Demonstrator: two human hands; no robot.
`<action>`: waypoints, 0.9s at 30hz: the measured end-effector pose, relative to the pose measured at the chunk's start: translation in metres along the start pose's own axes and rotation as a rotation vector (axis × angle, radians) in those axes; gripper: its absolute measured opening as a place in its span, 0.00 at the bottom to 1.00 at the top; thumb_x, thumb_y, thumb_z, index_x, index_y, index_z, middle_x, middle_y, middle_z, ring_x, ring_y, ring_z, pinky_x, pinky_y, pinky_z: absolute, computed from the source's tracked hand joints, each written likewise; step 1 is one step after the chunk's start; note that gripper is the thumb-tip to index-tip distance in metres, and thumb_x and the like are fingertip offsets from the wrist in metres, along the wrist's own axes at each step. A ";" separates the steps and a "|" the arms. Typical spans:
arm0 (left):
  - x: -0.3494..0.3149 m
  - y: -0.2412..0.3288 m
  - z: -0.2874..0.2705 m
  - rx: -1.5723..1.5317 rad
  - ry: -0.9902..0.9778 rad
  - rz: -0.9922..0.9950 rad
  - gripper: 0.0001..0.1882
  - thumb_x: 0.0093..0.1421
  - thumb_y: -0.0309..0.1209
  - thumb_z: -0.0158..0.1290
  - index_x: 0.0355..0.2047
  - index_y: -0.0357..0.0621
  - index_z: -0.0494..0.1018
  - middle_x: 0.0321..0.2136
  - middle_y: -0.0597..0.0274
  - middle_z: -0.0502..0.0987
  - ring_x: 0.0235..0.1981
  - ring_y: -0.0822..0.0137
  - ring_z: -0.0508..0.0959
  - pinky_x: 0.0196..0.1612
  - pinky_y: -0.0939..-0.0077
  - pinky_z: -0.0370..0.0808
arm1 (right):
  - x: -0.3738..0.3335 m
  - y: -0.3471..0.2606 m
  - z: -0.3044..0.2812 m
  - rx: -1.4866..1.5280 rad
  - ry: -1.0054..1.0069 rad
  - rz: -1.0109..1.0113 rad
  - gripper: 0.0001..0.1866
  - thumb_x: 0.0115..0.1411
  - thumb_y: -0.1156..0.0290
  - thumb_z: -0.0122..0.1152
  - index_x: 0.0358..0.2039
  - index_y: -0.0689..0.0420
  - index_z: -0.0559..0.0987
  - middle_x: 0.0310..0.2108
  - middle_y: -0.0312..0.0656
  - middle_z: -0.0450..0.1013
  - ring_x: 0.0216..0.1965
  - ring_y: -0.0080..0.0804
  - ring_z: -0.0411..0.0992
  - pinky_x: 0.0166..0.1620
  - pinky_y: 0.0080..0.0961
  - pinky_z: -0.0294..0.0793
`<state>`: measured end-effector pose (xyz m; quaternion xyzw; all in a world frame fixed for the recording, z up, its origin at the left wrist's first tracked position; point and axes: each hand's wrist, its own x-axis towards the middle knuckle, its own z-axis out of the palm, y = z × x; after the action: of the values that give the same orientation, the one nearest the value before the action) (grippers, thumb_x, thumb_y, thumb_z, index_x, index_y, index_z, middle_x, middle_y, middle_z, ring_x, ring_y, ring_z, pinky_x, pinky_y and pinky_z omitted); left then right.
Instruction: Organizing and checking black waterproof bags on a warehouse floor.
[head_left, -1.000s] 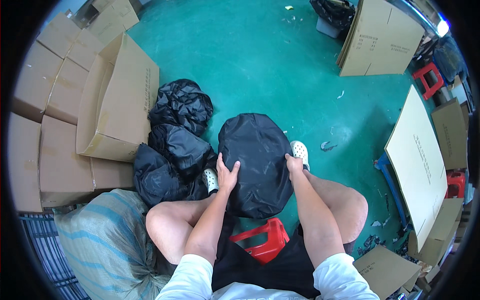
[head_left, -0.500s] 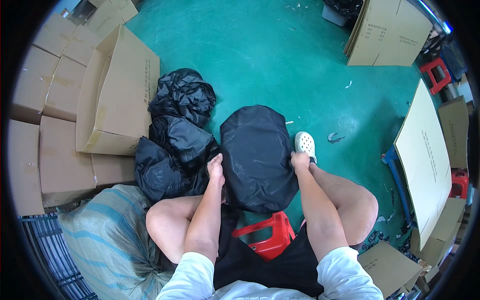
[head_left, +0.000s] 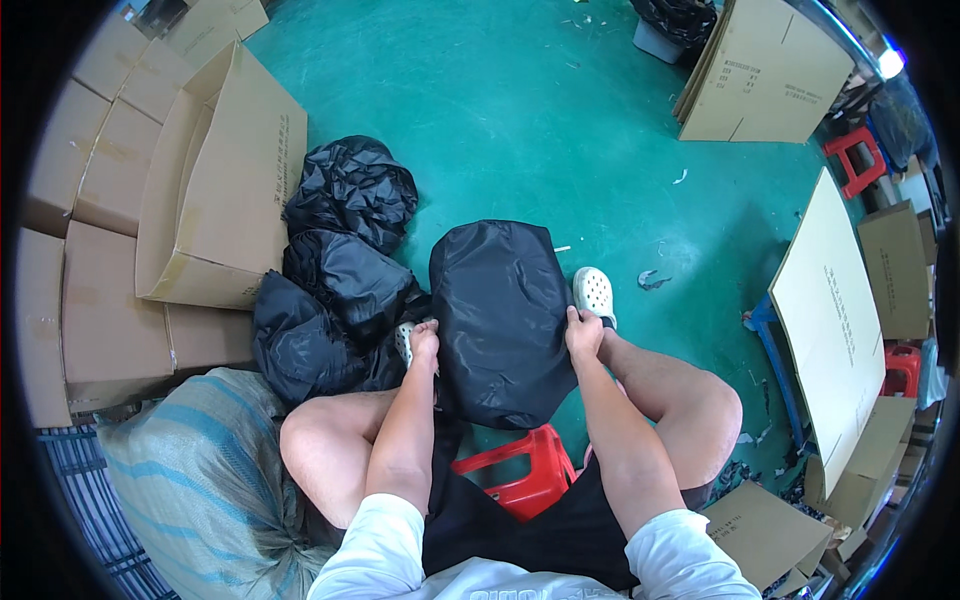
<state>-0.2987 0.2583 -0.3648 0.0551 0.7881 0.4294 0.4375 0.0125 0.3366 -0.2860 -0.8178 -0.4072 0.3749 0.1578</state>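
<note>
A black fabric cover point(head_left: 502, 320), rounded and smooth on top with a few creases, stands between my legs, in front of a red plastic stool point(head_left: 530, 478). What lies under the fabric is hidden. My left hand point(head_left: 425, 338) is closed on the cover's left edge. On the opposite side my right hand point(head_left: 583, 332) pinches the right edge, thumb uppermost. Just left of the cover, several crumpled black fabric pieces point(head_left: 350, 285) lie in a heap on the floor.
Stacked cartons point(head_left: 112, 310) and an opened carton point(head_left: 235, 190) line the left, above a bulging woven sack point(head_left: 190, 470). Flattened cardboard point(head_left: 765, 75) stands at the far right. A cardboard sheet point(head_left: 835, 310) leans on a blue frame point(head_left: 772, 335) at right. Scraps litter the green floor point(head_left: 520, 110).
The cover looks narrower, its far end straighter and its sides drawn taut. My right hand has shifted its grip so that the thumb lies on top. The whole view has moved slightly.
</note>
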 end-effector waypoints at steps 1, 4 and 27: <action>-0.008 0.003 0.005 -0.002 -0.005 -0.003 0.09 0.64 0.34 0.56 0.37 0.41 0.77 0.33 0.67 0.79 0.37 0.71 0.75 0.47 0.75 0.69 | 0.001 0.002 -0.001 0.004 0.032 0.002 0.19 0.61 0.55 0.60 0.41 0.59 0.83 0.40 0.56 0.78 0.45 0.54 0.76 0.49 0.42 0.72; -0.023 0.027 0.017 -0.051 -0.114 -0.042 0.21 0.66 0.43 0.53 0.49 0.37 0.74 0.47 0.57 0.77 0.48 0.64 0.74 0.55 0.69 0.67 | 0.019 0.014 0.000 0.162 0.100 -0.013 0.19 0.60 0.55 0.61 0.35 0.61 0.83 0.34 0.56 0.79 0.42 0.51 0.77 0.48 0.40 0.72; 0.036 0.130 0.024 -0.400 -0.563 -0.311 0.25 0.64 0.49 0.53 0.52 0.42 0.74 0.49 0.54 0.79 0.51 0.56 0.77 0.58 0.56 0.70 | 0.125 -0.074 0.022 0.944 -0.845 0.355 0.26 0.60 0.60 0.65 0.53 0.66 0.73 0.52 0.53 0.74 0.53 0.42 0.73 0.56 0.40 0.73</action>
<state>-0.3404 0.3714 -0.2998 -0.0357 0.5367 0.4712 0.6990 0.0039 0.4797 -0.3196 -0.4980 -0.0849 0.8223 0.2619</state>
